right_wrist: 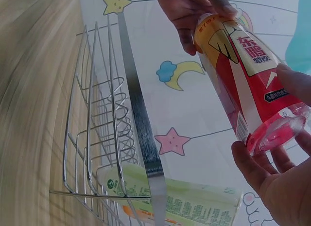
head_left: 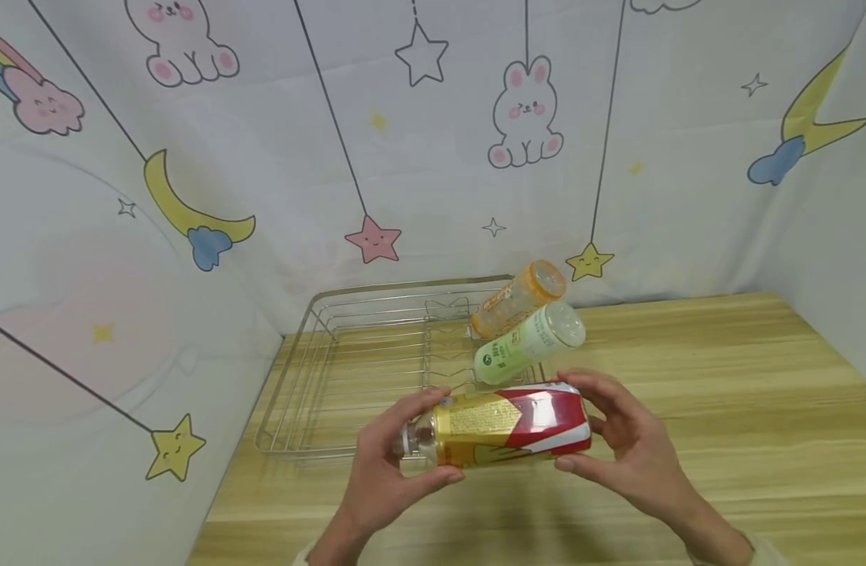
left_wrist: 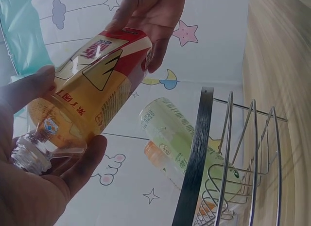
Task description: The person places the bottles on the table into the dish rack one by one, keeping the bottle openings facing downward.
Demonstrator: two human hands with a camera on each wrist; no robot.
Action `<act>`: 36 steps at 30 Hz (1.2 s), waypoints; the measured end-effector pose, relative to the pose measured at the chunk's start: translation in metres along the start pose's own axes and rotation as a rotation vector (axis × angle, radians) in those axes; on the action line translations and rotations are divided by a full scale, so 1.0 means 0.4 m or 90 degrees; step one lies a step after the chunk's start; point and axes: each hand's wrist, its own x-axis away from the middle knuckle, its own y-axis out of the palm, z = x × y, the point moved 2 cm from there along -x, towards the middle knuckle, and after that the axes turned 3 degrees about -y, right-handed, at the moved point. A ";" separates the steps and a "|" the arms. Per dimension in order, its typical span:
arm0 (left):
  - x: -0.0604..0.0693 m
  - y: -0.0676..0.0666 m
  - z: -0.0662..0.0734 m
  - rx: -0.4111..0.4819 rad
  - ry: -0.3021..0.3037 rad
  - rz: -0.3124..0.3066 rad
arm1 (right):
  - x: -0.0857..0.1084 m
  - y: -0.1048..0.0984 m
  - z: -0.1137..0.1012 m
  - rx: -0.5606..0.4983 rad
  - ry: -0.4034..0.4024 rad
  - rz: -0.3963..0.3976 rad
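Observation:
Between both hands an empty-looking plastic bottle with a gold and red label lies sideways, lifted in front of the wire rack. My left hand grips its neck end, where the uncapped threaded mouth shows in the left wrist view. At the base, my right hand holds it between thumb and fingers. Beyond it, a green-labelled bottle and an orange-labelled bottle lean in the rack, bases up and tilted to the right.
The metal wire rack stands on a wood-grain tabletop. Behind and at both sides hangs a white cloth printed with rabbits, stars and moons. A teal item shows at the edge of the left wrist view.

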 end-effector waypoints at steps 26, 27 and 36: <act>0.019 -0.096 -0.024 -0.193 -0.034 -0.028 | -0.055 -0.033 -0.024 0.089 -0.009 -0.012; 0.022 -0.107 -0.025 -0.216 -0.040 -0.025 | -0.058 -0.038 -0.025 0.092 -0.010 -0.011; 0.045 -0.187 -0.034 -0.309 -0.047 0.006 | -0.079 -0.076 -0.032 0.124 -0.016 0.000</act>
